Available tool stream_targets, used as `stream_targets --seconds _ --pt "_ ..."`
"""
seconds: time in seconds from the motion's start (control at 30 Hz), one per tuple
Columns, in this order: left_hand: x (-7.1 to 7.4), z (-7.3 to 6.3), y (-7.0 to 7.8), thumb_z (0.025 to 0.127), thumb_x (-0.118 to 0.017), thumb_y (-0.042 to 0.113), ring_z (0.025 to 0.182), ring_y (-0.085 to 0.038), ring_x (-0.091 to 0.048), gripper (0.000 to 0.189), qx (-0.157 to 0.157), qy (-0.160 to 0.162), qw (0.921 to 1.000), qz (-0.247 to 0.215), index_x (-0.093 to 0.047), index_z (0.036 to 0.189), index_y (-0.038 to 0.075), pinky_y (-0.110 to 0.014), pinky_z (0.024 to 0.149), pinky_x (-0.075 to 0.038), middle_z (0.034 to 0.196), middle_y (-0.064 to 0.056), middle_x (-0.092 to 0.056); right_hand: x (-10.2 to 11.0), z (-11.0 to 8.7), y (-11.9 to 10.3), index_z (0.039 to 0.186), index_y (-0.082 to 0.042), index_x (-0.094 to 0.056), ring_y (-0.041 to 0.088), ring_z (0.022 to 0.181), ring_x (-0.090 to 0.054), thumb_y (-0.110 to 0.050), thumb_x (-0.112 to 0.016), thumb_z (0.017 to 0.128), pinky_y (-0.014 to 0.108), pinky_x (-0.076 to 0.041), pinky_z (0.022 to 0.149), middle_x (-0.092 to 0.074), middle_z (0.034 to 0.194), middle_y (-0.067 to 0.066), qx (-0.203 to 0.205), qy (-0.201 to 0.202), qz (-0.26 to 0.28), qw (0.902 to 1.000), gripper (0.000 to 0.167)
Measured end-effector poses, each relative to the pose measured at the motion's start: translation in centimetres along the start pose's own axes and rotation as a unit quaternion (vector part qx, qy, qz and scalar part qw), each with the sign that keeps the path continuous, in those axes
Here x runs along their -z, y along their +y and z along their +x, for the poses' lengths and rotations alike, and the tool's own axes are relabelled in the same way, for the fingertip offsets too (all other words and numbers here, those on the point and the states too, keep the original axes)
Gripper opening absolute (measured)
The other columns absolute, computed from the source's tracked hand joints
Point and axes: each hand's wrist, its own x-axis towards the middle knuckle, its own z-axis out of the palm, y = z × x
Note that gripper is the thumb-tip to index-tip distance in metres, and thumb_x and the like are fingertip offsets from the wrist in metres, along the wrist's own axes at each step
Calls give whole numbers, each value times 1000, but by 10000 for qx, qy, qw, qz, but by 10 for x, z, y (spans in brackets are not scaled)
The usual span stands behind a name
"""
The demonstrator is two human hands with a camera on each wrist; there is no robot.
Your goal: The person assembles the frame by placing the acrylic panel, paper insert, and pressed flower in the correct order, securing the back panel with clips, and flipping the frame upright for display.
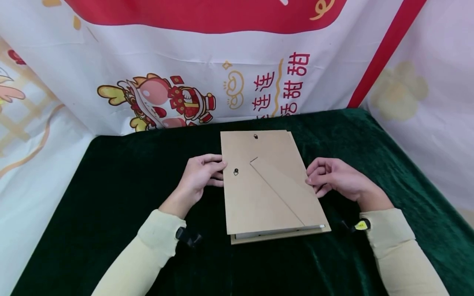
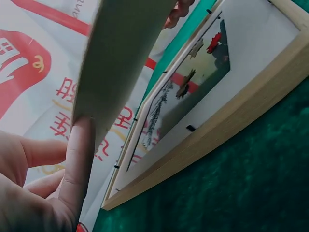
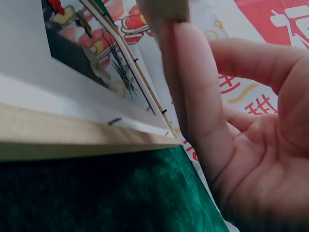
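A tan backing board (image 1: 259, 197) with hanging hooks and a stand flap outline is held over a wooden picture frame (image 1: 281, 237). My left hand (image 1: 201, 174) pinches the board's left edge between thumb and fingers. At the opposite edge, my right hand (image 1: 337, 179) pinches the board too. Both wrist views show a gap between the raised board (image 2: 116, 58) and the frame (image 2: 241, 104) below. Inside the frame lies a picture (image 3: 91, 53) with a white border (image 3: 29, 79) around it. Small dark tabs (image 2: 191, 128) stick out along the frame's inner edge.
Dark green velvet cloth (image 1: 148, 197) covers the table under the frame. A white printed curtain (image 1: 185, 49) with red patterns hangs behind the far edge, and pale cloth (image 1: 426, 135) hangs on the right. Each wrist carries a small black camera (image 1: 189, 237).
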Motion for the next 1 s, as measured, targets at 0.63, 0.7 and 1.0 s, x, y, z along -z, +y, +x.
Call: stream_targets --seconds 0.63,0.7,1.0 --pt "-16 16 -26 101 -75 9 61 -12 -73 25 216 256 9988 368 -73 122 -4 -30 62 -66 94 -16 -79 -1 5 8 113 0 -62 18 68 -74 -26 -77 102 33 -68 70 -76 82 6 -570 451 -769 9944 33" --pt "-17 17 -25 100 -76 11 60 -13 -74 23 184 399 9978 502 -75 120 -2 -30 61 -66 94 -16 -80 -2 6 8 113 1 -63 18 68 -74 -27 -77 101 33 -68 70 -76 82 6 -520 598 -842 9933 33" --pt "-26 18 -22 99 -79 14 53 -15 -73 19 35 674 9922 1047 -74 112 0 -30 57 -64 84 -14 -80 -5 7 10 113 -1 -65 20 69 -73 -31 -79 100 35 -67 70 -75 79 5 -602 931 -1140 9873 35"
